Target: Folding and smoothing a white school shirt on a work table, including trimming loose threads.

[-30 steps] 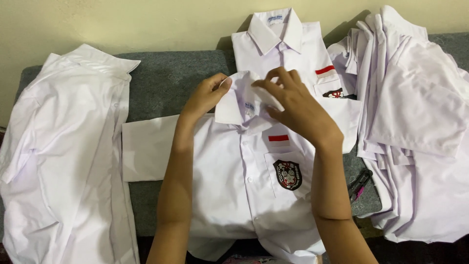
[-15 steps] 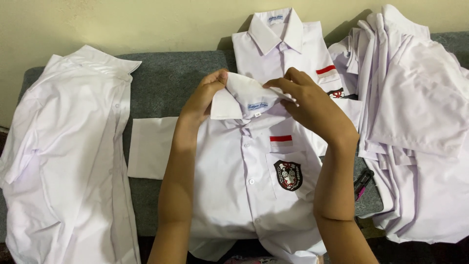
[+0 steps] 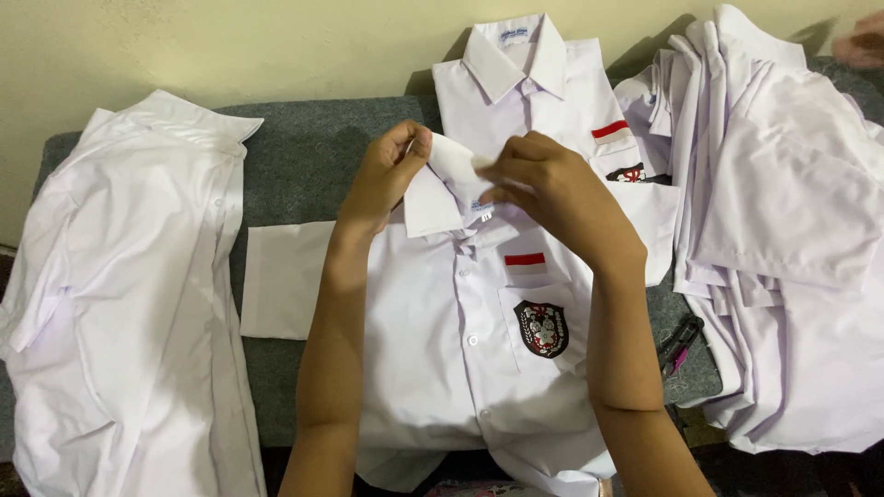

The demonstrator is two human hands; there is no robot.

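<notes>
A pale yellow wall (image 3: 230, 46) stands behind a grey felt-covered surface (image 3: 304, 156), evenly lit.

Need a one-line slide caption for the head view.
Left hand and right hand pinch the collar of a white badge shirt on grey cushion.

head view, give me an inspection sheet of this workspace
surface: grey felt-like mat, mostly covered by clothing
job's things: white shirt lying front up, buttoned, with a red-and-white patch and a dark chest badge; both hands are at its collar
clutter: spread white shirt on the left; second badged shirt lying behind; pile of white shirts on the right; small dark tool, kind unclear
grippers: left hand pinches the collar; right hand holds the collar's other side
cables: nothing seen
surroundings: pale wall behind; another person's hand, blurred, at top right
</notes>
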